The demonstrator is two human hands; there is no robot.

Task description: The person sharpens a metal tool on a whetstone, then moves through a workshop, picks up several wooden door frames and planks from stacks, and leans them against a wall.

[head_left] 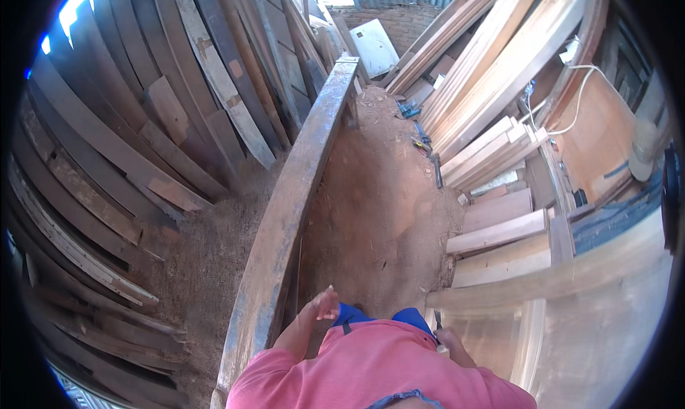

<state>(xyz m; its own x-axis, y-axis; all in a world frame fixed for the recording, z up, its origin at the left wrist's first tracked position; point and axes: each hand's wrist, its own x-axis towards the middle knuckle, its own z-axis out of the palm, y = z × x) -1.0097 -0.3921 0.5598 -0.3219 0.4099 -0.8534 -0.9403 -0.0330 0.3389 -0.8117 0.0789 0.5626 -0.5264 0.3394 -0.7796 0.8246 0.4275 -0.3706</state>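
Observation:
My left hand (327, 306) hangs in front of my left hip, to the right of a long worn wooden beam (303, 152). Its fingers are loosely bent and a little apart, and nothing shows in them. At my right side, beside the pale wooden panels, my right hand (447, 337) is closed round a narrow hand tool (438, 319). The tool's dark, slim end points up and away from me. A small pale part shows below the fist; the tool's exact kind is hard to make out.
Dark boards (107, 130) lean in rows along the left. Pale planks (492, 66) and shorter cut pieces (499, 230) stack on the right. Tools (421, 145) lie on the dirt floor (378, 202) by them. A white panel (374, 48) leans at the far brick wall.

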